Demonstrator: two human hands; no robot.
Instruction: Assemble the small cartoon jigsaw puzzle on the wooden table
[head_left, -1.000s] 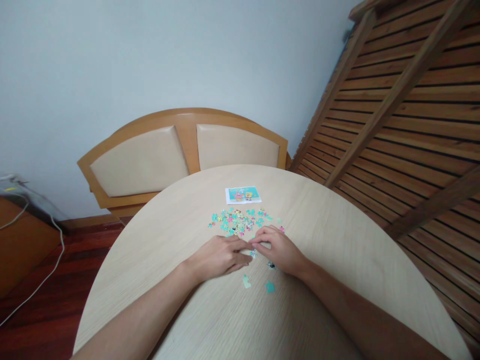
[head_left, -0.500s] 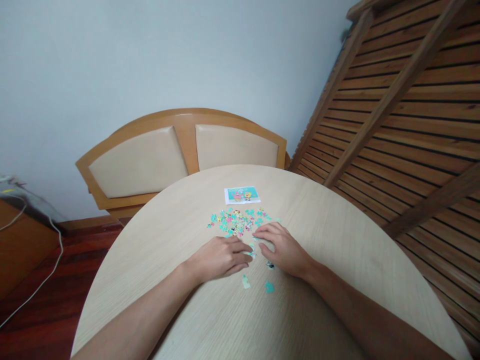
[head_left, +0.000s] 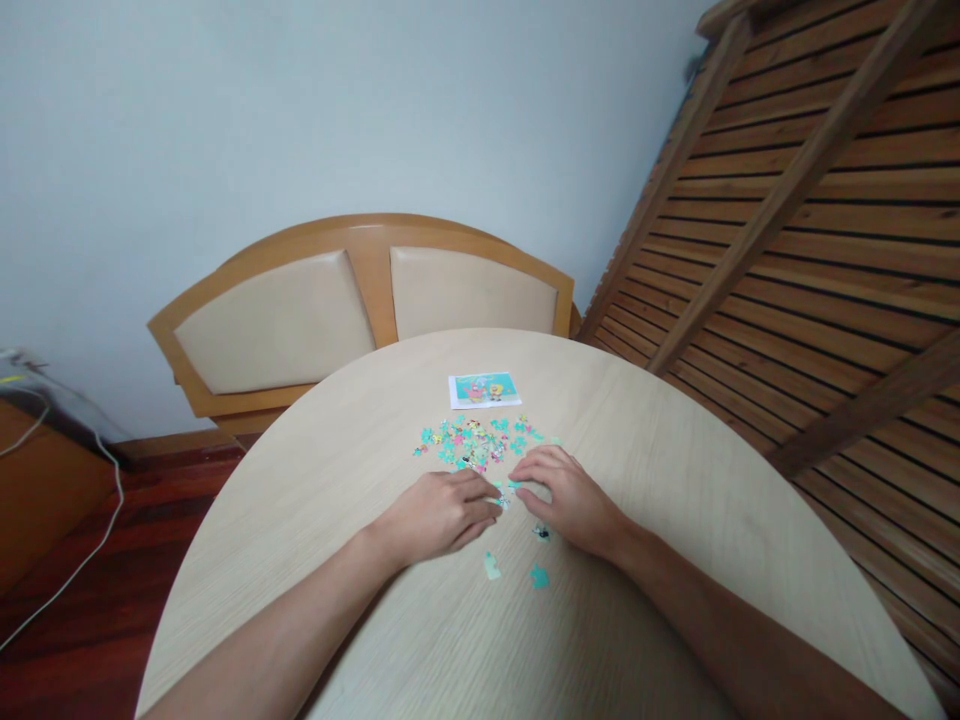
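My left hand (head_left: 439,513) rests low over the table, its curled fingertips closed on the edge of a small pale blue patterned puzzle piece (head_left: 504,499). Opposite it, my right hand (head_left: 564,497) pinches a teal puzzle piece (head_left: 514,485) between thumb and fingers, close beside the first piece. Whether the two pieces touch is too small to tell. A dark-marked puzzle piece (head_left: 541,532) lies just below my right hand. Nearer to me are a pale green puzzle piece (head_left: 491,566) and a teal puzzle piece with tabs (head_left: 539,577). Beyond my fingers spreads a pile of loose puzzle pieces (head_left: 459,440).
A picture card (head_left: 484,391) with cartoon figures lies behind the pile. The round wooden table (head_left: 660,470) meets a padded headboard (head_left: 277,325) at its far side. Wooden slats (head_left: 810,230) lean at the right. A white cable (head_left: 116,500) hangs at the left.
My right hand drew back from my left, its thumb and fingers parting, then closed on the teal piece. My left hand has hardly moved. The patterned piece shifted slightly away from me.
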